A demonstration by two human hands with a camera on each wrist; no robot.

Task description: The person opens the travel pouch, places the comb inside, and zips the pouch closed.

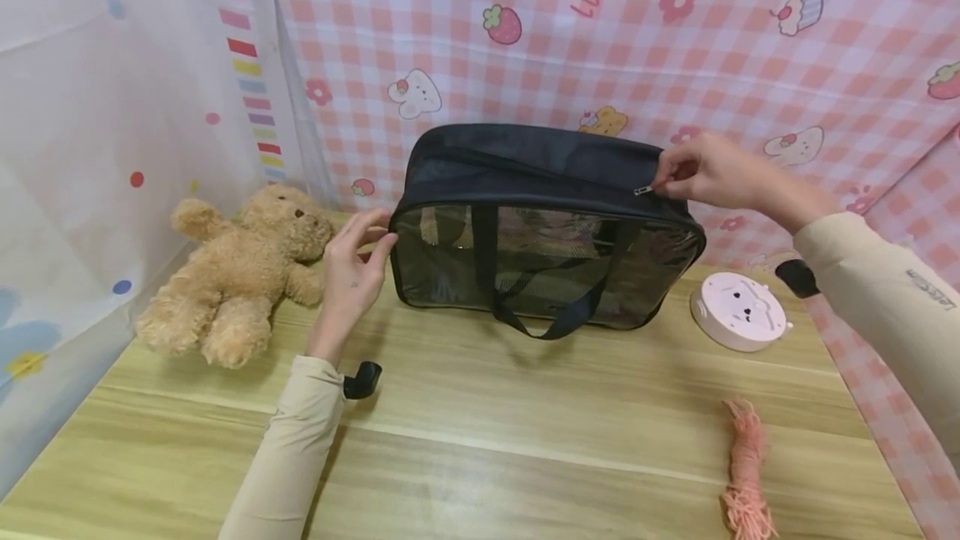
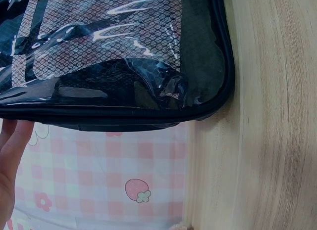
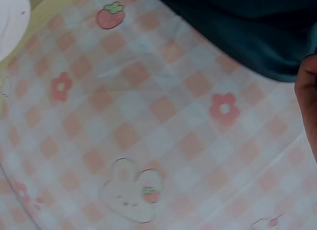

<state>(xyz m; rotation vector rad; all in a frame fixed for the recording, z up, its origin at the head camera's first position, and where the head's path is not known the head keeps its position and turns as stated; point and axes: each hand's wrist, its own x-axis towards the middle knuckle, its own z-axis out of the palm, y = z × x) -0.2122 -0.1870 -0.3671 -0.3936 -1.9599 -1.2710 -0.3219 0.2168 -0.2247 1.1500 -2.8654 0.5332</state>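
Note:
A black bag with a see-through front panel stands upright at the back of the wooden table. Its strap handle hangs down in front. At the bag's upper left edge, my left hand pinches the side between thumb and fingers; in the left wrist view its fingers reach behind the dark piping. My right hand pinches the metal zipper pull near the right end of the top. The zipper line runs leftward across the bag's top. The right wrist view catches only a dark corner of the bag.
Left of the bag lies a tan teddy bear. A round pale pink case with a face on it sits at the right. Nearer the front right is a bundle of pink yarn. A checked curtain hangs close behind the bag.

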